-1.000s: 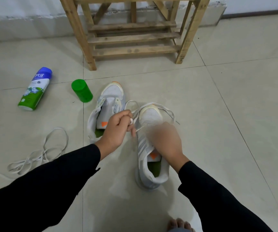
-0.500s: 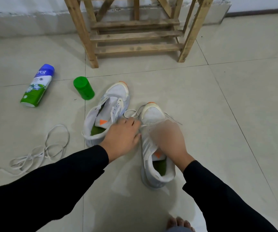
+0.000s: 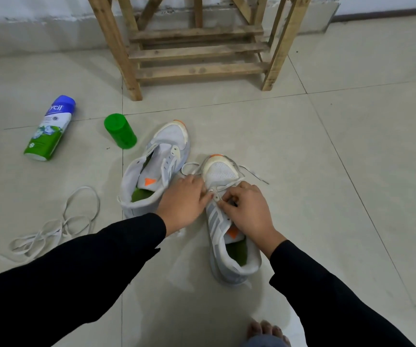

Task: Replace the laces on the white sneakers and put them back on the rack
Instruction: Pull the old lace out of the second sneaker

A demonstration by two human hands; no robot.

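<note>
Readable only as the partial word "ycil", white on the blue top of the green-and-white bottle (image 3: 49,128), well left of the grip of left hand (image 3: 182,204) and right hand (image 3: 249,211) on the lace (image 3: 227,185).

On my right the floor (image 3: 352,171) is free; on my left a sneaker (image 3: 169,136), green cap (image 3: 120,131) and loose lace (image 3: 59,227) block the way.

White sneakers (image 3: 169,139) upright, near wooden rack (image 3: 197,52)
</note>
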